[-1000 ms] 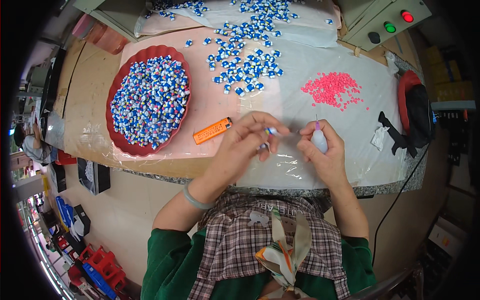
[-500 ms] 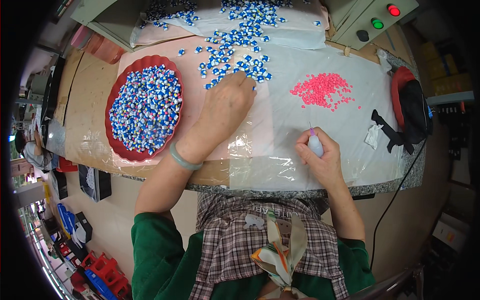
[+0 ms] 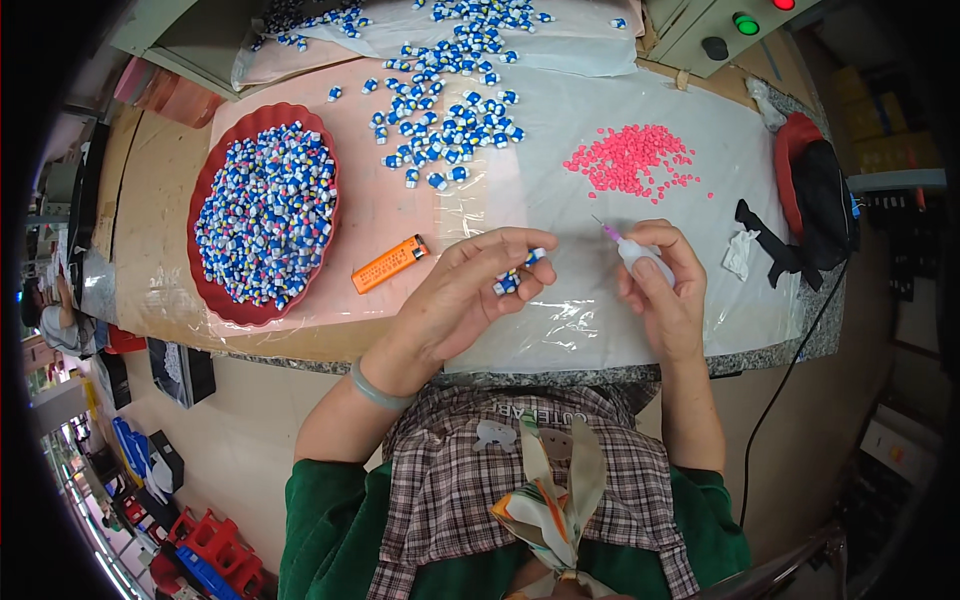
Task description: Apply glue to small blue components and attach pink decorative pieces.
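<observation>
My left hand is closed around a few small blue-and-white pieces. One piece is pinched between its thumb and fingertips. In my right hand is a small translucent squeeze bottle with a purple collar and a thin needle tip. That needle points up and left, toward the pinched piece but apart from it. Beyond my left hand lie many loose blue-and-white pieces. A scatter of tiny pink pieces rests on the white sheet beyond the bottle.
At the left stands a scalloped red bowl heaped with blue, white, yellow and pink pieces. An orange lighter lies between it and my left hand. Black fabric and crumpled white tissue are at the right. Beyond stands a control box.
My left hand has drawn back from the loose pile with several pieces, uncovering the orange lighter. The bottle in my right hand has tilted left, toward the left hand.
</observation>
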{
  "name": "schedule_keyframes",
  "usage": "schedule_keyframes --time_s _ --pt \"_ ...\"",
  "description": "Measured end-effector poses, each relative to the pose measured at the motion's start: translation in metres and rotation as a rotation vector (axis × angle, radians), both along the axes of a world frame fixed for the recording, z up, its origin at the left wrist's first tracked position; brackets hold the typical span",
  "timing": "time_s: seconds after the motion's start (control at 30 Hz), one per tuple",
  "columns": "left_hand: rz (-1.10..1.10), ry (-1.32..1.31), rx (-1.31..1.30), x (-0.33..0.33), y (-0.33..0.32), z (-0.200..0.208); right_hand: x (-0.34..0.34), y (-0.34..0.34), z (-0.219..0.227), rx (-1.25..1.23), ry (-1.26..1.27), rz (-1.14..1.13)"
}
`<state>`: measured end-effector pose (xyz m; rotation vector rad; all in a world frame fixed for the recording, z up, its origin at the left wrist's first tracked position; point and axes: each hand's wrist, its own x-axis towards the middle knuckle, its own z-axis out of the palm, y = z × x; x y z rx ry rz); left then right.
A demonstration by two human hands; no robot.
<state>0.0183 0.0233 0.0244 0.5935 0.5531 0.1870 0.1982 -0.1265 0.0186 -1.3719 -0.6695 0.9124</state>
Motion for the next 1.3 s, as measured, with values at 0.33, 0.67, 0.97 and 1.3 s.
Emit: schedule_keyframes --time_s 0.33,0.67,0.97,1.3 --pt "-0.056 -0.039 0.342 -0.001 -0.006 -0.018 0.005 -0.001 0.002 0.117 0.058 -0.122" --pt "0.032 -0.055 0.229 0.001 -0.015 -0.018 0.002 -0.003 0.007 0.079 0.069 -0.154" --pt "0.016 -0.056 0.32 0.0 -0.02 -0.023 -0.01 -0.008 0.015 0.122 -0.469 -0.184" --pt "0.03 -0.027 0.318 -0.001 -0.024 -0.023 -0.018 -0.014 0.023 0.157 -0.858 -0.143"
